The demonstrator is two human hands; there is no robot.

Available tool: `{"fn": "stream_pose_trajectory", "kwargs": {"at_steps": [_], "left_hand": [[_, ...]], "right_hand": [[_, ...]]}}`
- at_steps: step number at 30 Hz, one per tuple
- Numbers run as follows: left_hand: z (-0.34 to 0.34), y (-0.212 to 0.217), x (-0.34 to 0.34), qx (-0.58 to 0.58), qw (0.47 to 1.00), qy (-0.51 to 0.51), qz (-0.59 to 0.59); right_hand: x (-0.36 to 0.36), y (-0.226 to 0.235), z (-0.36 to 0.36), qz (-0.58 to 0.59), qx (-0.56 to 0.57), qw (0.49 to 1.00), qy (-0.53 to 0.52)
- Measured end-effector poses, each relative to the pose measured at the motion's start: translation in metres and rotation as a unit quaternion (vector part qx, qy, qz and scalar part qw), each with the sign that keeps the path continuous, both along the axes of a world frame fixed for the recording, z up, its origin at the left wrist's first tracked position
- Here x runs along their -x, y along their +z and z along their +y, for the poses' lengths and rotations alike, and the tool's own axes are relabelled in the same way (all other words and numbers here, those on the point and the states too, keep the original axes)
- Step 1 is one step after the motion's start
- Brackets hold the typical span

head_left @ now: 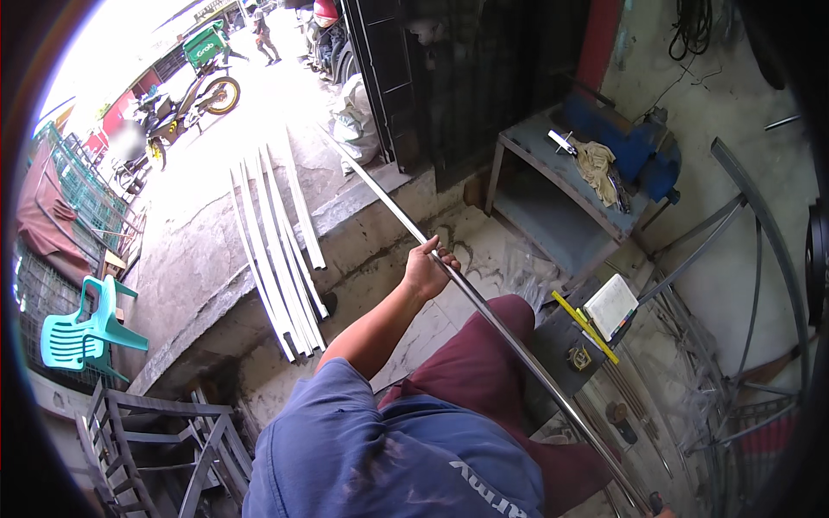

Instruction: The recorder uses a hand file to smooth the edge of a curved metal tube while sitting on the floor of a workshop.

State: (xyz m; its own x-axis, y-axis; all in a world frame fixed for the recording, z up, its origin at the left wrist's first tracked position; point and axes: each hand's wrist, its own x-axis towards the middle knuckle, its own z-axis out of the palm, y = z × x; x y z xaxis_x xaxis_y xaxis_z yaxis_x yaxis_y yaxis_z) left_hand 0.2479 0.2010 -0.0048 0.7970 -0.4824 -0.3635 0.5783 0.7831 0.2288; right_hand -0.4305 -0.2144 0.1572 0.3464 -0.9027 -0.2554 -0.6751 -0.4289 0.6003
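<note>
A long, shiny metal tube [520,344] runs diagonally from the sunlit doorway, across my lap, to the lower right edge. My left hand [426,271] is closed around it near the middle of the view, palm under the tube and fingers curled over it. Only a sliver of my right hand [664,513] shows beside the tube's near end, next to a small dark object; its fingers are cut off by the frame. To the right of my knee, a dark stand [553,356] carries a tape measure [579,356], a yellow straight bar [585,326] and a white pad [610,307].
Several metal tubes [281,259] lie across the concrete step at the left. A blue machine [622,142] and a cloth [596,164] sit on a metal bench [561,203]. A turquoise chair [91,332], a metal frame [164,436], and curved metalwork [768,224] stand around me.
</note>
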Motion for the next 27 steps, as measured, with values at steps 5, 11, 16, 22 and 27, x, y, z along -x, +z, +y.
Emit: {"fn": "stream_pose_trajectory", "kwargs": {"at_steps": [5,11,16,22,27], "left_hand": [[-0.021,0.133,0.045,0.046,0.996,0.001,-0.073],[-0.057,0.255,0.057,0.207,0.931,-0.103,-0.283],[-0.109,0.323,0.080,0.173,0.916,-0.089,-0.350],[-0.196,0.367,0.114,0.190,0.877,-0.110,-0.427],[-0.275,0.388,0.167,0.221,0.843,-0.117,-0.476]], "right_hand": [[0.022,0.010,-0.065,-0.100,0.086,0.991,-0.013],[0.046,0.013,-0.125,-0.487,0.128,0.852,0.143],[-0.063,0.077,-0.085,-0.462,0.088,0.879,0.071],[-0.213,0.252,0.073,-0.490,0.099,0.809,0.310],[-0.309,0.365,0.154,-0.434,0.133,0.737,0.500]]}}
